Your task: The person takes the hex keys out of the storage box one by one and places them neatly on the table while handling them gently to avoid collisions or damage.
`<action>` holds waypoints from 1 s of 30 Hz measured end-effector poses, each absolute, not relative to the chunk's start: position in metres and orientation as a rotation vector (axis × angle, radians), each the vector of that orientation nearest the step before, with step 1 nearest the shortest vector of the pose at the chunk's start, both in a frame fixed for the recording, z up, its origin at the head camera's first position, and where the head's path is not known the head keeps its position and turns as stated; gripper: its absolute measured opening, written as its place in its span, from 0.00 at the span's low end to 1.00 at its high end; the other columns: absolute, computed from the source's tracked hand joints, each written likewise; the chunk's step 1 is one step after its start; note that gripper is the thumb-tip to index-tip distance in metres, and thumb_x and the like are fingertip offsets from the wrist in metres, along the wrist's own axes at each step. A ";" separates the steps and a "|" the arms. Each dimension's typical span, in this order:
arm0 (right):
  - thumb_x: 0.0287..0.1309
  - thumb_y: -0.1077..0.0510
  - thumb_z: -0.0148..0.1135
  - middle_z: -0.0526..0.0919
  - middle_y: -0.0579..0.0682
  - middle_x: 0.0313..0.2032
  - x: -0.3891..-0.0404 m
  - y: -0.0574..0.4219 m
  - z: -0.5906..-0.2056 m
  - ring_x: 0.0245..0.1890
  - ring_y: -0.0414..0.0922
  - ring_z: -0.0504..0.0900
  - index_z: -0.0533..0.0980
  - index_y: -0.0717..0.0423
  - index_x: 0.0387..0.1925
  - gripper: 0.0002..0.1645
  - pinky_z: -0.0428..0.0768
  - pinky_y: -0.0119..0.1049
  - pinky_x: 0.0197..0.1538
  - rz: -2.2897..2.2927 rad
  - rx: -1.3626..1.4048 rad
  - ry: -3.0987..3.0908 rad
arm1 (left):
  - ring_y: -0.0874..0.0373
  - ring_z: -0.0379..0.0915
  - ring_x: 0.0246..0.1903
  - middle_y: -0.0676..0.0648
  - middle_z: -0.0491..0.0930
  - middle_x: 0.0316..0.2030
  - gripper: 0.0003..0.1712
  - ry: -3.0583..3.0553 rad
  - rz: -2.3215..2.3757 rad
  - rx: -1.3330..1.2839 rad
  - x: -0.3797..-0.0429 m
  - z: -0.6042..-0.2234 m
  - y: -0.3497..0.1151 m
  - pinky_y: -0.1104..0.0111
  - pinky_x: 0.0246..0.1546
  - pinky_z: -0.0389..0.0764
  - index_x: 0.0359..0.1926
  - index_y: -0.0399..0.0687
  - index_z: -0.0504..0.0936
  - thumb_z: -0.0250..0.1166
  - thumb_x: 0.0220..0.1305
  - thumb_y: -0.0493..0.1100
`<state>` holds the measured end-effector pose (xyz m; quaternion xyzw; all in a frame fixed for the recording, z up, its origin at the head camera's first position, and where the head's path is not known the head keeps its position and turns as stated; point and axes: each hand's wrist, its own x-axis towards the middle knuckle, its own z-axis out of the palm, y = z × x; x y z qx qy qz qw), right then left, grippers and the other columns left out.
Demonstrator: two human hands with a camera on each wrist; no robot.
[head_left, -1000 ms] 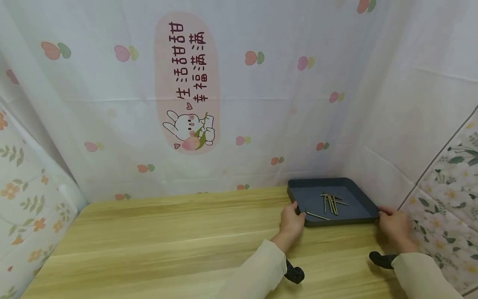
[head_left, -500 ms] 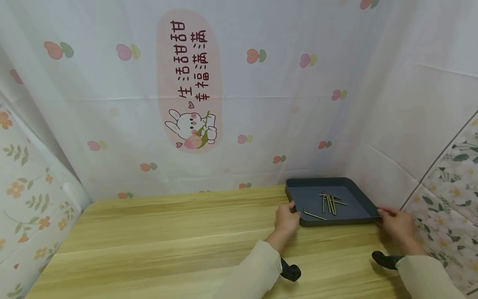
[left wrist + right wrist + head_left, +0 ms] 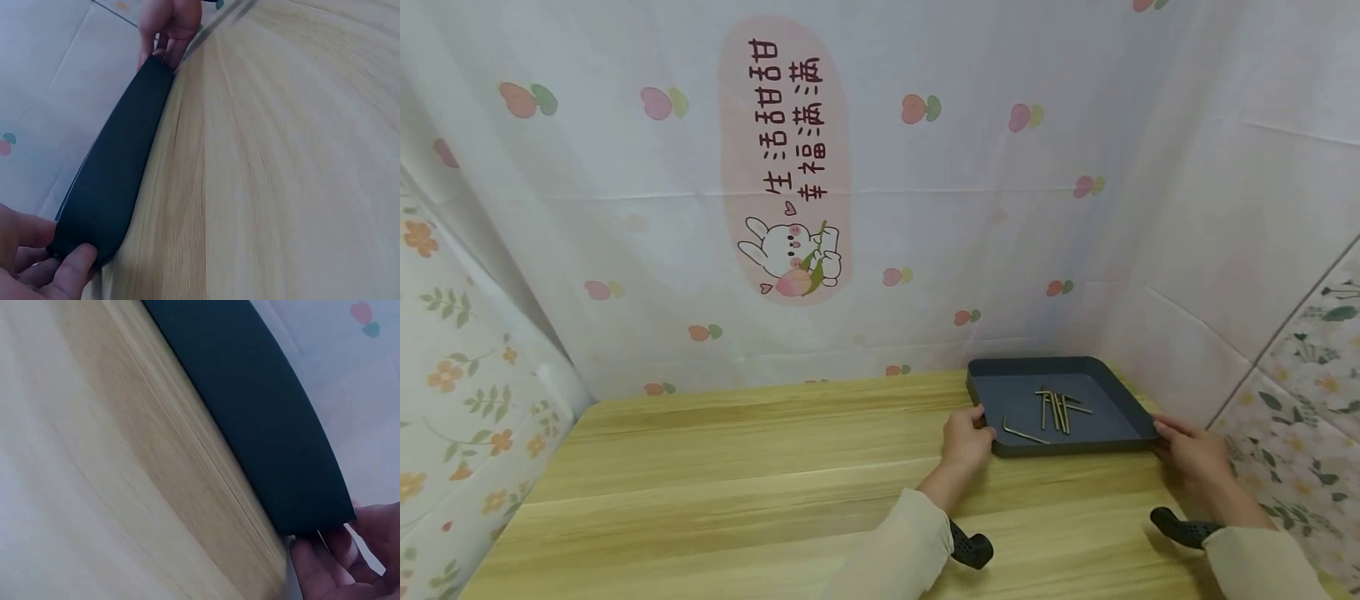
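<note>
A dark grey-blue rectangular tray [image 3: 1075, 448] is at the right rear of the wooden table. Several thin brass-coloured rods [image 3: 1057, 412] lie in it, mostly heaped near the middle; an L-shaped one [image 3: 1026, 436] lies apart at the near left and looks like a hex key. My left hand [image 3: 966, 440] grips the tray's near left corner. At the near right corner, my right hand [image 3: 1197, 454] holds on with fingertips and thumb. Both wrist views show the tray's outer wall [image 3: 119, 162] close to the tabletop; whether its base touches the wood, I cannot tell.
The wooden table [image 3: 737, 475] extends widely to the left of the tray. A patterned cloth [image 3: 887, 192] hangs behind it, and another floral cloth [image 3: 1300, 417] closes the right side near my right hand. Black wrist straps [image 3: 972, 550] show at my cuffs.
The tray has slid left along the back of the table, away from the right-hand cloth, with both hands keeping their grip. The rods stay inside it. The head view has turned slightly.
</note>
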<state>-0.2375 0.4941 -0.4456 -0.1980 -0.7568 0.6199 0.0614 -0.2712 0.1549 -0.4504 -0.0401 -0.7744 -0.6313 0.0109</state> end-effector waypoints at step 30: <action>0.76 0.52 0.52 0.77 0.22 0.42 -0.225 0.407 -0.453 0.41 0.17 0.78 0.66 0.49 0.72 0.27 0.83 0.21 0.48 2.058 -0.349 -2.333 | 0.39 0.74 0.64 0.28 0.74 0.64 0.28 -2.315 -2.282 -0.190 -0.260 -0.456 0.052 0.57 0.54 0.85 0.68 0.26 0.69 0.58 0.67 0.27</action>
